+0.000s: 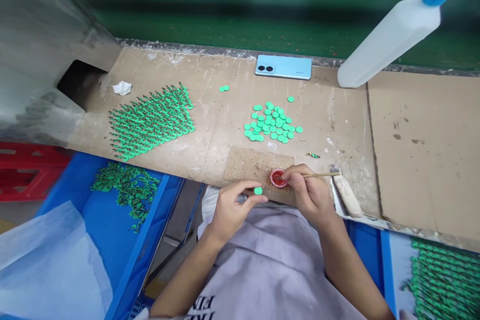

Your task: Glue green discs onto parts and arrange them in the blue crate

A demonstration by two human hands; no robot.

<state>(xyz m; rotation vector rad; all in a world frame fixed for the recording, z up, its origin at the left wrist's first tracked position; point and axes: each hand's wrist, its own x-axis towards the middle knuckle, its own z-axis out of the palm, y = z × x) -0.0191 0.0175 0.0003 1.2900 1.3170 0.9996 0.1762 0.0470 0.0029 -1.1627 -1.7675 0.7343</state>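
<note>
A green round disc in the left hand, a thin wooden stick in the right.
The left hand pinches the flat green round disc between thumb and fingers, just in front of the brown rectangular board; the right hand grips the thin pale wooden stick at the small round pink-rimmed cup of red liquid, which sits on that board. Beyond, loose green discs lie scattered on the brown cardboard-covered tabletop.

Thin stick, apparently in cup
</note>
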